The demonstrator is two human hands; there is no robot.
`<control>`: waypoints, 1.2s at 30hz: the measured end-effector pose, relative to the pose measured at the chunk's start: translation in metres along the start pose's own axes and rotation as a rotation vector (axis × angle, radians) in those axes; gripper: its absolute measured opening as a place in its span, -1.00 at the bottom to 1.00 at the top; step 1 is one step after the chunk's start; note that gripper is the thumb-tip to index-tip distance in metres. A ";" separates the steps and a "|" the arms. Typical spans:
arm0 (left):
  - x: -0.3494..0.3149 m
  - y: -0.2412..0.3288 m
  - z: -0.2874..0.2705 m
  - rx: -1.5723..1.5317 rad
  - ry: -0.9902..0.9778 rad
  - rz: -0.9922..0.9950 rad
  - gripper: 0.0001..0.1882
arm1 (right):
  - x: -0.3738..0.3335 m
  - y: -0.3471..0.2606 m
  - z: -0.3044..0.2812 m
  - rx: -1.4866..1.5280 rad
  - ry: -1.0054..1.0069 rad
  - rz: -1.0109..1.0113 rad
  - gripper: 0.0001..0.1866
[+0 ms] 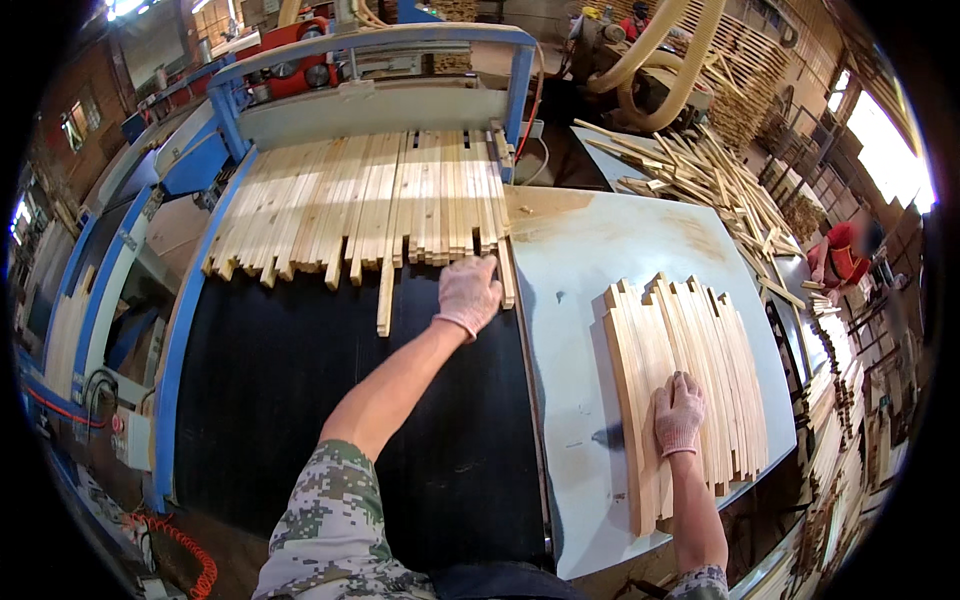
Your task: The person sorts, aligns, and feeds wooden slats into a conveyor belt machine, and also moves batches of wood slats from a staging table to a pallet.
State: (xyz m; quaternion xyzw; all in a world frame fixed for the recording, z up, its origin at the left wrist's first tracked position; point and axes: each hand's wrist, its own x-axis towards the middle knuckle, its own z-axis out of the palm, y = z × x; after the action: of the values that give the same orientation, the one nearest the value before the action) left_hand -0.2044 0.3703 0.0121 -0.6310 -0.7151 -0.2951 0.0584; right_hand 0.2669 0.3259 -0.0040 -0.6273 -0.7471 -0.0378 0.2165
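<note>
My left hand (470,292), in a pale pinkish work glove, is at the near ends of a row of wooden strips (370,200) on a black conveyor belt (270,400). Its fingers are curled against the strip ends near the belt's right side, and the fingertips are partly hidden. One strip (385,300) sticks out toward me, left of that hand. My right hand (680,412), gloved alike, rests on a batch of wooden strips (725,370) lying side by side on the light blue-grey table (570,300). Its fingers point away from me, on top of the wood.
A blue frame (370,40) spans the conveyor at the far end. Blue side rails (180,370) border the belt. Loose strips (700,180) lie heaped beyond the table. A beige hose (690,70) hangs behind, and a person in red (840,255) is at far right.
</note>
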 end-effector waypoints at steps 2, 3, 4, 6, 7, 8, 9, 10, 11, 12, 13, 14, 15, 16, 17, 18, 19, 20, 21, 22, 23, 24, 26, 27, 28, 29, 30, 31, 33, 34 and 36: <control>0.034 -0.017 0.006 0.125 -0.157 -0.075 -0.55 | 0.001 -0.008 -0.005 0.004 -0.022 0.018 -0.43; 0.050 -0.029 0.018 0.171 -0.190 -0.140 -0.48 | 0.001 -0.011 -0.007 -0.003 -0.024 0.014 -0.43; 0.062 -0.037 0.025 0.220 -0.223 -0.204 -0.41 | 0.002 -0.009 -0.006 -0.006 -0.025 0.011 -0.43; 0.075 -0.045 0.031 0.256 -0.319 -0.272 -0.29 | 0.001 -0.003 -0.001 0.011 -0.026 0.026 -0.42; 0.082 -0.044 0.029 0.295 -0.385 -0.250 -0.28 | -0.001 -0.003 -0.002 0.021 -0.033 0.045 -0.42; 0.084 -0.042 0.030 0.286 -0.353 -0.243 -0.27 | 0.000 -0.003 -0.004 0.032 -0.040 0.063 -0.42; 0.082 -0.042 0.031 0.281 -0.327 -0.236 -0.27 | -0.002 -0.001 -0.003 0.018 -0.039 0.052 -0.43; 0.080 -0.043 0.031 0.277 -0.300 -0.229 -0.26 | -0.001 -0.001 -0.003 0.012 -0.039 0.049 -0.43; 0.076 -0.046 0.026 0.247 -0.263 -0.170 -0.29 | 0.002 -0.002 -0.004 0.003 -0.042 0.044 -0.43; 0.073 -0.050 0.024 0.258 -0.255 -0.133 -0.33 | 0.003 -0.003 -0.005 -0.006 -0.044 0.038 -0.43; 0.071 -0.056 0.023 0.268 -0.247 -0.096 -0.37 | 0.001 -0.004 -0.004 0.005 -0.056 0.050 -0.44; 0.069 -0.061 0.022 0.270 -0.229 -0.066 -0.41 | 0.001 -0.003 -0.004 0.000 -0.053 0.049 -0.44; 0.067 -0.070 0.025 0.275 -0.169 -0.025 -0.46 | 0.000 -0.002 -0.003 -0.006 -0.050 0.047 -0.44; 0.069 -0.066 0.016 0.252 -0.216 -0.028 -0.47 | 0.000 0.000 -0.003 -0.009 -0.042 0.051 -0.44; 0.068 -0.065 0.015 0.242 -0.209 -0.006 -0.47 | 0.001 0.002 -0.004 -0.011 -0.048 0.056 -0.44; 0.065 -0.067 0.014 0.241 -0.203 0.015 -0.48 | 0.001 0.003 -0.003 -0.005 -0.056 0.061 -0.44; 0.066 -0.069 0.016 0.249 -0.184 -0.003 -0.47 | 0.001 0.002 -0.002 0.000 -0.064 0.067 -0.45; 0.067 -0.072 0.021 0.256 -0.165 -0.020 -0.46 | 0.003 0.001 -0.002 0.013 -0.056 0.057 -0.45; 0.066 -0.073 0.024 0.263 -0.150 -0.037 -0.45 | 0.005 -0.005 -0.004 0.024 -0.051 0.050 -0.46; 0.065 -0.074 0.026 0.226 -0.144 -0.048 -0.46 | 0.006 -0.007 -0.004 0.036 -0.046 0.043 -0.46; 0.065 -0.076 0.029 0.190 -0.138 -0.060 -0.47 | 0.004 -0.005 -0.003 0.021 -0.045 0.032 -0.46; 0.068 -0.075 0.026 0.154 -0.128 -0.070 -0.48 | 0.004 -0.004 -0.002 0.006 -0.040 0.021 -0.46; 0.088 -0.067 0.023 0.119 -0.257 -0.209 -0.50 | 0.002 -0.004 0.000 -0.008 -0.041 0.021 -0.46; 0.099 -0.065 0.024 0.121 -0.313 -0.290 -0.50 | 0.003 -0.004 -0.002 -0.015 -0.043 0.026 -0.46; 0.108 -0.064 0.026 0.124 -0.369 -0.371 -0.51 | 0.005 -0.004 -0.002 -0.020 -0.046 0.032 -0.46; 0.113 -0.063 0.027 0.163 -0.363 -0.351 -0.46 | 0.005 -0.005 -0.001 -0.010 -0.048 0.035 -0.45; 0.117 -0.063 0.030 0.196 -0.355 -0.338 -0.41 | 0.005 -0.005 0.000 -0.005 -0.051 0.032 -0.45; 0.120 -0.064 0.032 0.231 -0.347 -0.326 -0.36 | 0.005 -0.004 0.001 0.002 -0.054 0.028 -0.45; 0.127 -0.069 0.038 0.358 -0.290 -0.269 -0.24 | 0.005 -0.001 0.003 -0.002 -0.057 0.024 -0.45; 0.132 -0.073 0.040 0.371 -0.306 -0.253 -0.25 | 0.005 0.000 0.006 0.000 -0.062 0.018 -0.45; 0.146 -0.065 0.043 0.395 -0.343 -0.217 -0.26 | 0.004 0.002 0.001 -0.019 -0.069 0.018 -0.44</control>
State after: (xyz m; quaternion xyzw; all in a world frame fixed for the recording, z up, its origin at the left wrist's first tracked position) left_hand -0.2815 0.5164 0.0209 -0.5678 -0.8216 -0.0434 0.0265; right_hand 0.2684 0.3301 -0.0042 -0.6371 -0.7479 -0.0214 0.1849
